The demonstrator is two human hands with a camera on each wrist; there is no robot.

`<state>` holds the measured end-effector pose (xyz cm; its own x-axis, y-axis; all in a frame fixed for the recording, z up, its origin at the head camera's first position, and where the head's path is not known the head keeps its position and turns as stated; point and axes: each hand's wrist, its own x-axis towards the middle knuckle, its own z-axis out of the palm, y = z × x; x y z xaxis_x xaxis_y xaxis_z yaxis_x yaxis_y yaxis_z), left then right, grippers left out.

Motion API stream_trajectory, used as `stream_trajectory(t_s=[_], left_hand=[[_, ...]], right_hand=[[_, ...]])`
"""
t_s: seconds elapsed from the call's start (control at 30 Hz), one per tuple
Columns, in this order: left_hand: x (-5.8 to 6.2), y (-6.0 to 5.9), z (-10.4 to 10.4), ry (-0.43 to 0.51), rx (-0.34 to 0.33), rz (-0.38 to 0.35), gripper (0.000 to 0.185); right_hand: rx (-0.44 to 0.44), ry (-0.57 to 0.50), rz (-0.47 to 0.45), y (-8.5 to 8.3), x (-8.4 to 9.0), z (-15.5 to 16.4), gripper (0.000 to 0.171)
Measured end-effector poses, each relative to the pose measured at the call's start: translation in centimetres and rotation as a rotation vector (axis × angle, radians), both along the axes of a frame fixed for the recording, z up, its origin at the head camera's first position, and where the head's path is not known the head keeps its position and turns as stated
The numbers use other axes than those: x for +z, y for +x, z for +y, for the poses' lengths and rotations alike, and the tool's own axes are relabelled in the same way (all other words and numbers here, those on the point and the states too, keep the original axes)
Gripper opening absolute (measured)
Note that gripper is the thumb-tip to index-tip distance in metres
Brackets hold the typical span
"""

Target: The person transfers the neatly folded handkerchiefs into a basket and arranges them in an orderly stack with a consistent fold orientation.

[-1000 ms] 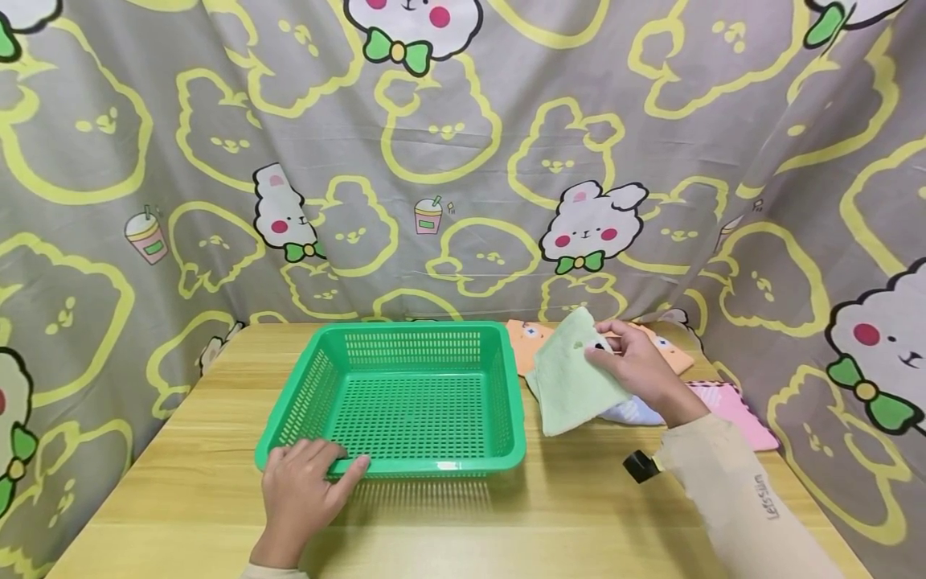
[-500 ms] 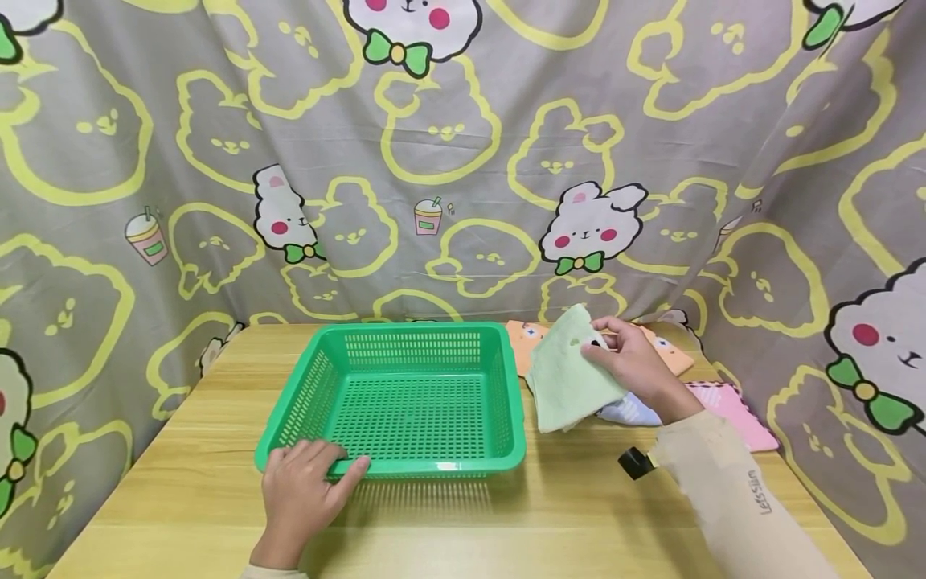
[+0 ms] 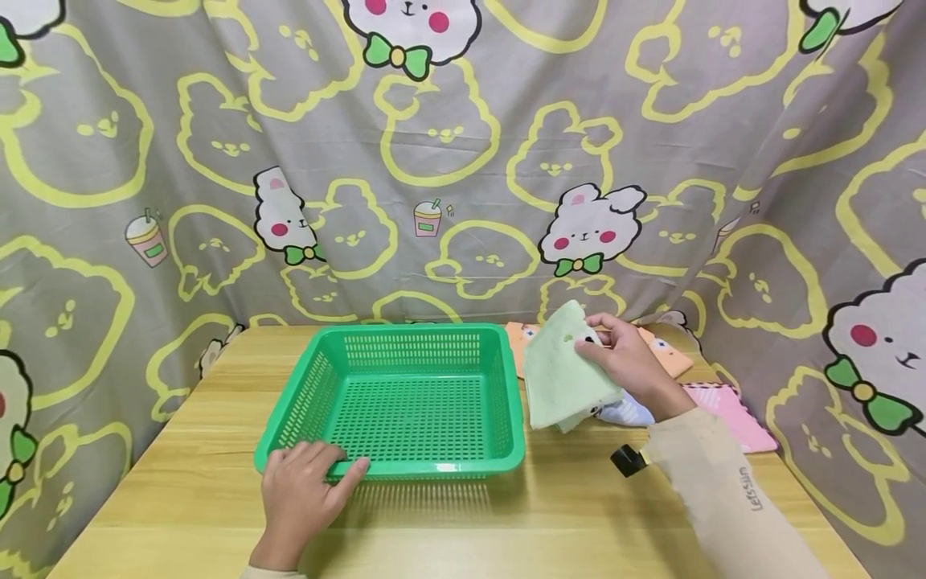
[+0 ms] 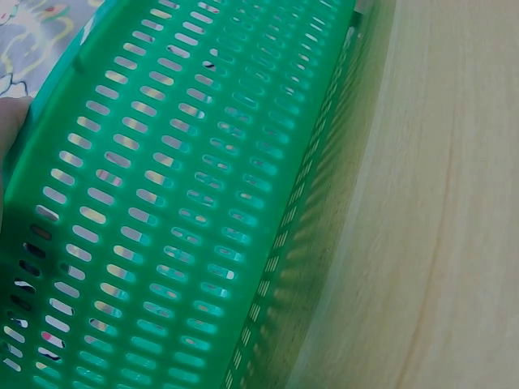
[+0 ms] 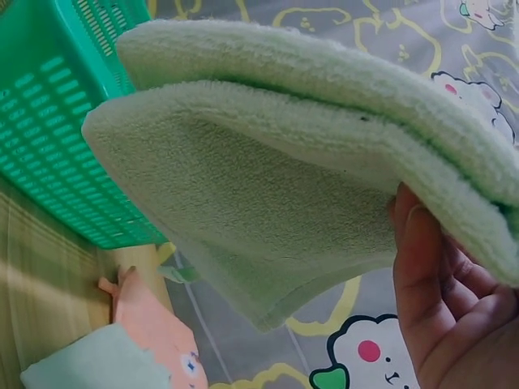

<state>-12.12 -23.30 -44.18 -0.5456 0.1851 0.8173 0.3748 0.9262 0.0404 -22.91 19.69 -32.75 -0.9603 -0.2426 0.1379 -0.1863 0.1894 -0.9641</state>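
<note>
A green plastic basket point(image 3: 412, 466) with slotted walls stands on the wooden table, nothing inside it. My left hand point(image 3: 304, 490) grips its near rim at the left corner, fingers over the edge and thumb along the rim. Only a bit of that hand shows at the edge of the left wrist view. To the right of the basket, my right hand point(image 3: 633, 362) pinches a folded pale green towel point(image 3: 567, 374) by its edge. Seen from the right wrist, the towel point(image 5: 268, 178) has thick terry layers and hangs from thumb and fingers.
Behind and beside the towel lie orange cloth point(image 3: 669, 354), a bluish cloth point(image 3: 628, 412) and a pink cloth point(image 3: 734, 414) at the table's right side. A patterned grey curtain point(image 3: 448, 265) closes off the back and sides. A black camera piece point(image 3: 628, 460) juts from the right sleeve.
My right hand has drifted slightly left and up with the towel, toward the basket. The left hand and the basket have stayed in place.
</note>
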Motion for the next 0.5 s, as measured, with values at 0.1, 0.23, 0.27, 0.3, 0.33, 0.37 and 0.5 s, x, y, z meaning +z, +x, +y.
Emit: stream_trajectory(t_s=[0.1,0.23,0.27,0.3,0.33,0.37,0.5], left_hand=[[0.03,0.01,0.00,-0.007,0.002,0.004,0.067],[0.02,0.02,0.02,-0.003,-0.001,0.004,0.067],[0.02,0.03,0.02,0.000,-0.002,0.003,0.067],[0.01,0.04,0.01,0.001,-0.004,0.001,0.067],[0.01,0.04,0.02,0.001,-0.004,-0.001,0.067],[0.01,0.02,0.02,0.000,-0.005,-0.002,0.067],[0.00,-0.05,0.02,0.002,-0.010,-0.003,0.067]], right_hand=[[0.002,0.001,0.001,-0.04,0.06,-0.16,0.032],[-0.003,0.012,0.010,-0.12,0.10,-0.34,0.034],[-0.005,0.014,0.010,-0.14,0.11,-0.39,0.034],[-0.005,0.016,0.010,-0.17,0.11,-0.42,0.035],[-0.006,0.015,0.010,-0.20,0.11,-0.48,0.035],[-0.004,0.015,0.009,-0.23,0.11,-0.52,0.035],[-0.008,0.024,-0.003,-0.33,0.17,-0.72,0.036]])
